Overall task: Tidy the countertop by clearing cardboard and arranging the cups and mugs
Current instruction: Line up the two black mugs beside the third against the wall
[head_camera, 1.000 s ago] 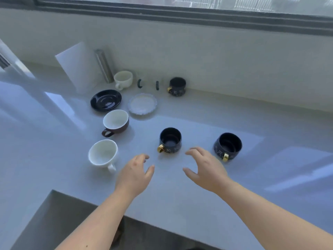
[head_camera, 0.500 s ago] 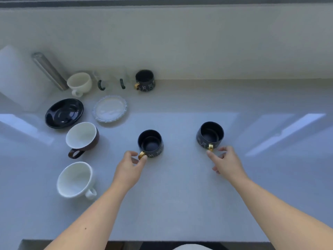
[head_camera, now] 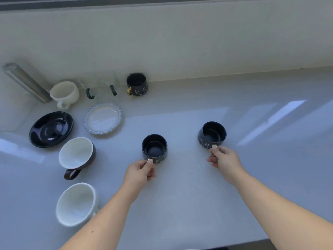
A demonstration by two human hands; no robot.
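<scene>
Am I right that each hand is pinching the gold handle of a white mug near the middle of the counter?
Not quite: the head view shows the left hand and right hand pinching gold handles of black mugs, not white.

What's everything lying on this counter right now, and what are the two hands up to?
Black cat mugs with gold handles: three; one at the back wall, one at centre, one to its right.
Glass mugs with dark green handles: two, clear, at the back wall.
Cream cup: one, back left.
Metal cylinder: one, silver, leaning at far left.
Black saucer: one, left.
Pale frilled saucer: one, beside the black saucer.
Brown mug with white inside: one, left front.
White cup: one, nearest on the left.
Countertop: one, pale grey.
Left hand: pinches the centre mug's handle.
Right hand: pinches the right mug's handle.
</scene>
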